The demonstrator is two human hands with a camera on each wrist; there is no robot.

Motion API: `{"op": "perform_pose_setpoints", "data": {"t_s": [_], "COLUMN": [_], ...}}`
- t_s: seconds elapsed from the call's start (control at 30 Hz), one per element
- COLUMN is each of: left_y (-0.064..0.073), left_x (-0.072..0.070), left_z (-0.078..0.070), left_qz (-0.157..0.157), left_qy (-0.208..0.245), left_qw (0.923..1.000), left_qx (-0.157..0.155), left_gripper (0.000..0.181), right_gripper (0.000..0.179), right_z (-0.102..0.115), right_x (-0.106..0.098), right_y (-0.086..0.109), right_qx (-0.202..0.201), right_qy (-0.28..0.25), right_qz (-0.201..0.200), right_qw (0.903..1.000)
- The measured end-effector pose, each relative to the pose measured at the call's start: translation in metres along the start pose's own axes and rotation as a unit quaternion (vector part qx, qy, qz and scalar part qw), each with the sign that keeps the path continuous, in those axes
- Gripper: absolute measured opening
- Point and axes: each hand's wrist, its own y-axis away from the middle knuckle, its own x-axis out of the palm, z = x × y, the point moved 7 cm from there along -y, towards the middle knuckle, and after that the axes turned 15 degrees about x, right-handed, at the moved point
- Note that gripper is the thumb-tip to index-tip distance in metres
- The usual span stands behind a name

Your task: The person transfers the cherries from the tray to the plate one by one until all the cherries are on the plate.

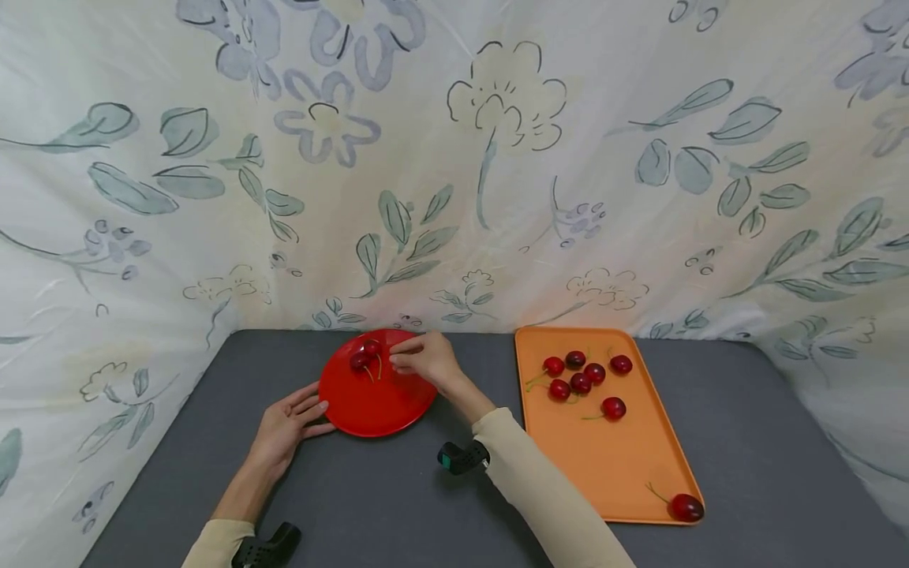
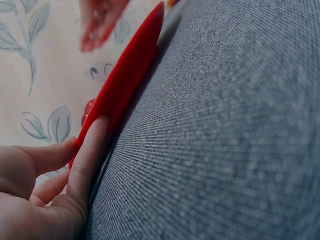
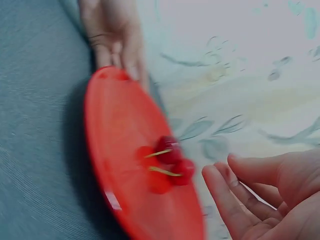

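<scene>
At the left, a cream sleeve (image 1: pixel 216 544) with a black device (image 1: pixel 270 548) at its cuff leads to the left hand (image 1: pixel 282 426). Its grip pinches the near left rim of the red plate (image 1: pixel 372 412), thumb above and a finger beneath, as the left wrist view shows. The plate lies on the grey counter (image 1: pixel 383 505), toward its far edge.

Two cherries (image 1: pixel 360 360) sit on the plate, left of its middle and toward the far side, close together, their stems pointing nearward. Just to their right, the right hand (image 1: pixel 428 361) is over the plate's right part; its grip is slightly spread, fingers extended, with nothing between thumb and fingertips. A second black device (image 1: pixel 463 457) sits at its wrist.

Farther right, apart from the plate, lies an orange tray (image 1: pixel 589 473). In its far half, five cherries (image 1: pixel 581 384) cluster, another (image 1: pixel 621 364) lies to their right, and one (image 1: pixel 614 408) sits nearer, its stem pointing left. A lone cherry (image 1: pixel 685 508) is in the near right corner.

Behind the counter hangs a pale cloth (image 1: pixel 497 260) with painted flowers and leaves.
</scene>
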Motion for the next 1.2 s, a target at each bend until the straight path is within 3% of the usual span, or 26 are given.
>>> {"op": "perform_pose_setpoints", "data": {"t_s": [0.23, 0.37, 0.6, 0.73, 0.93, 1.2], "left_y": [0.001, 0.002, 0.004, 0.004, 0.0, -0.005], "left_x": [0.001, 0.001, 0.003, 0.002, 0.002, 0.001], "left_z": [0.001, 0.001, 0.001, 0.001, 0.001, 0.0], "left_qz": [-0.003, -0.007, -0.008, -0.008, 0.0, 0.002], "left_qy": [-0.002, -0.005, -0.003, -0.008, -0.014, -0.012], "left_qw": [1.0, 1.0, 1.0, 0.9999, 0.9999, 0.9999], "left_qx": [0.0, -0.002, -0.004, -0.004, -0.004, -0.003], "left_gripper": [0.059, 0.058, 0.06, 0.058, 0.061, 0.059], "right_gripper": [0.024, 0.023, 0.025, 0.024, 0.024, 0.027], "right_z": [0.031, 0.051, 0.075, 0.07, 0.049, 0.023], "right_x": [-0.026, -0.046, -0.079, -0.099, -0.132, -0.176], "right_y": [0.033, 0.053, 0.078, 0.077, 0.078, 0.106], "right_qx": [-0.049, -0.084, -0.172, -0.179, -0.16, -0.167], "right_qy": [0.057, 0.105, 0.205, 0.256, 0.29, 0.325], "right_qz": [0.022, 0.014, -0.025, -0.056, -0.078, -0.085], "right_qw": [0.9969, 0.9908, 0.9632, 0.9483, 0.9404, 0.9269]}}
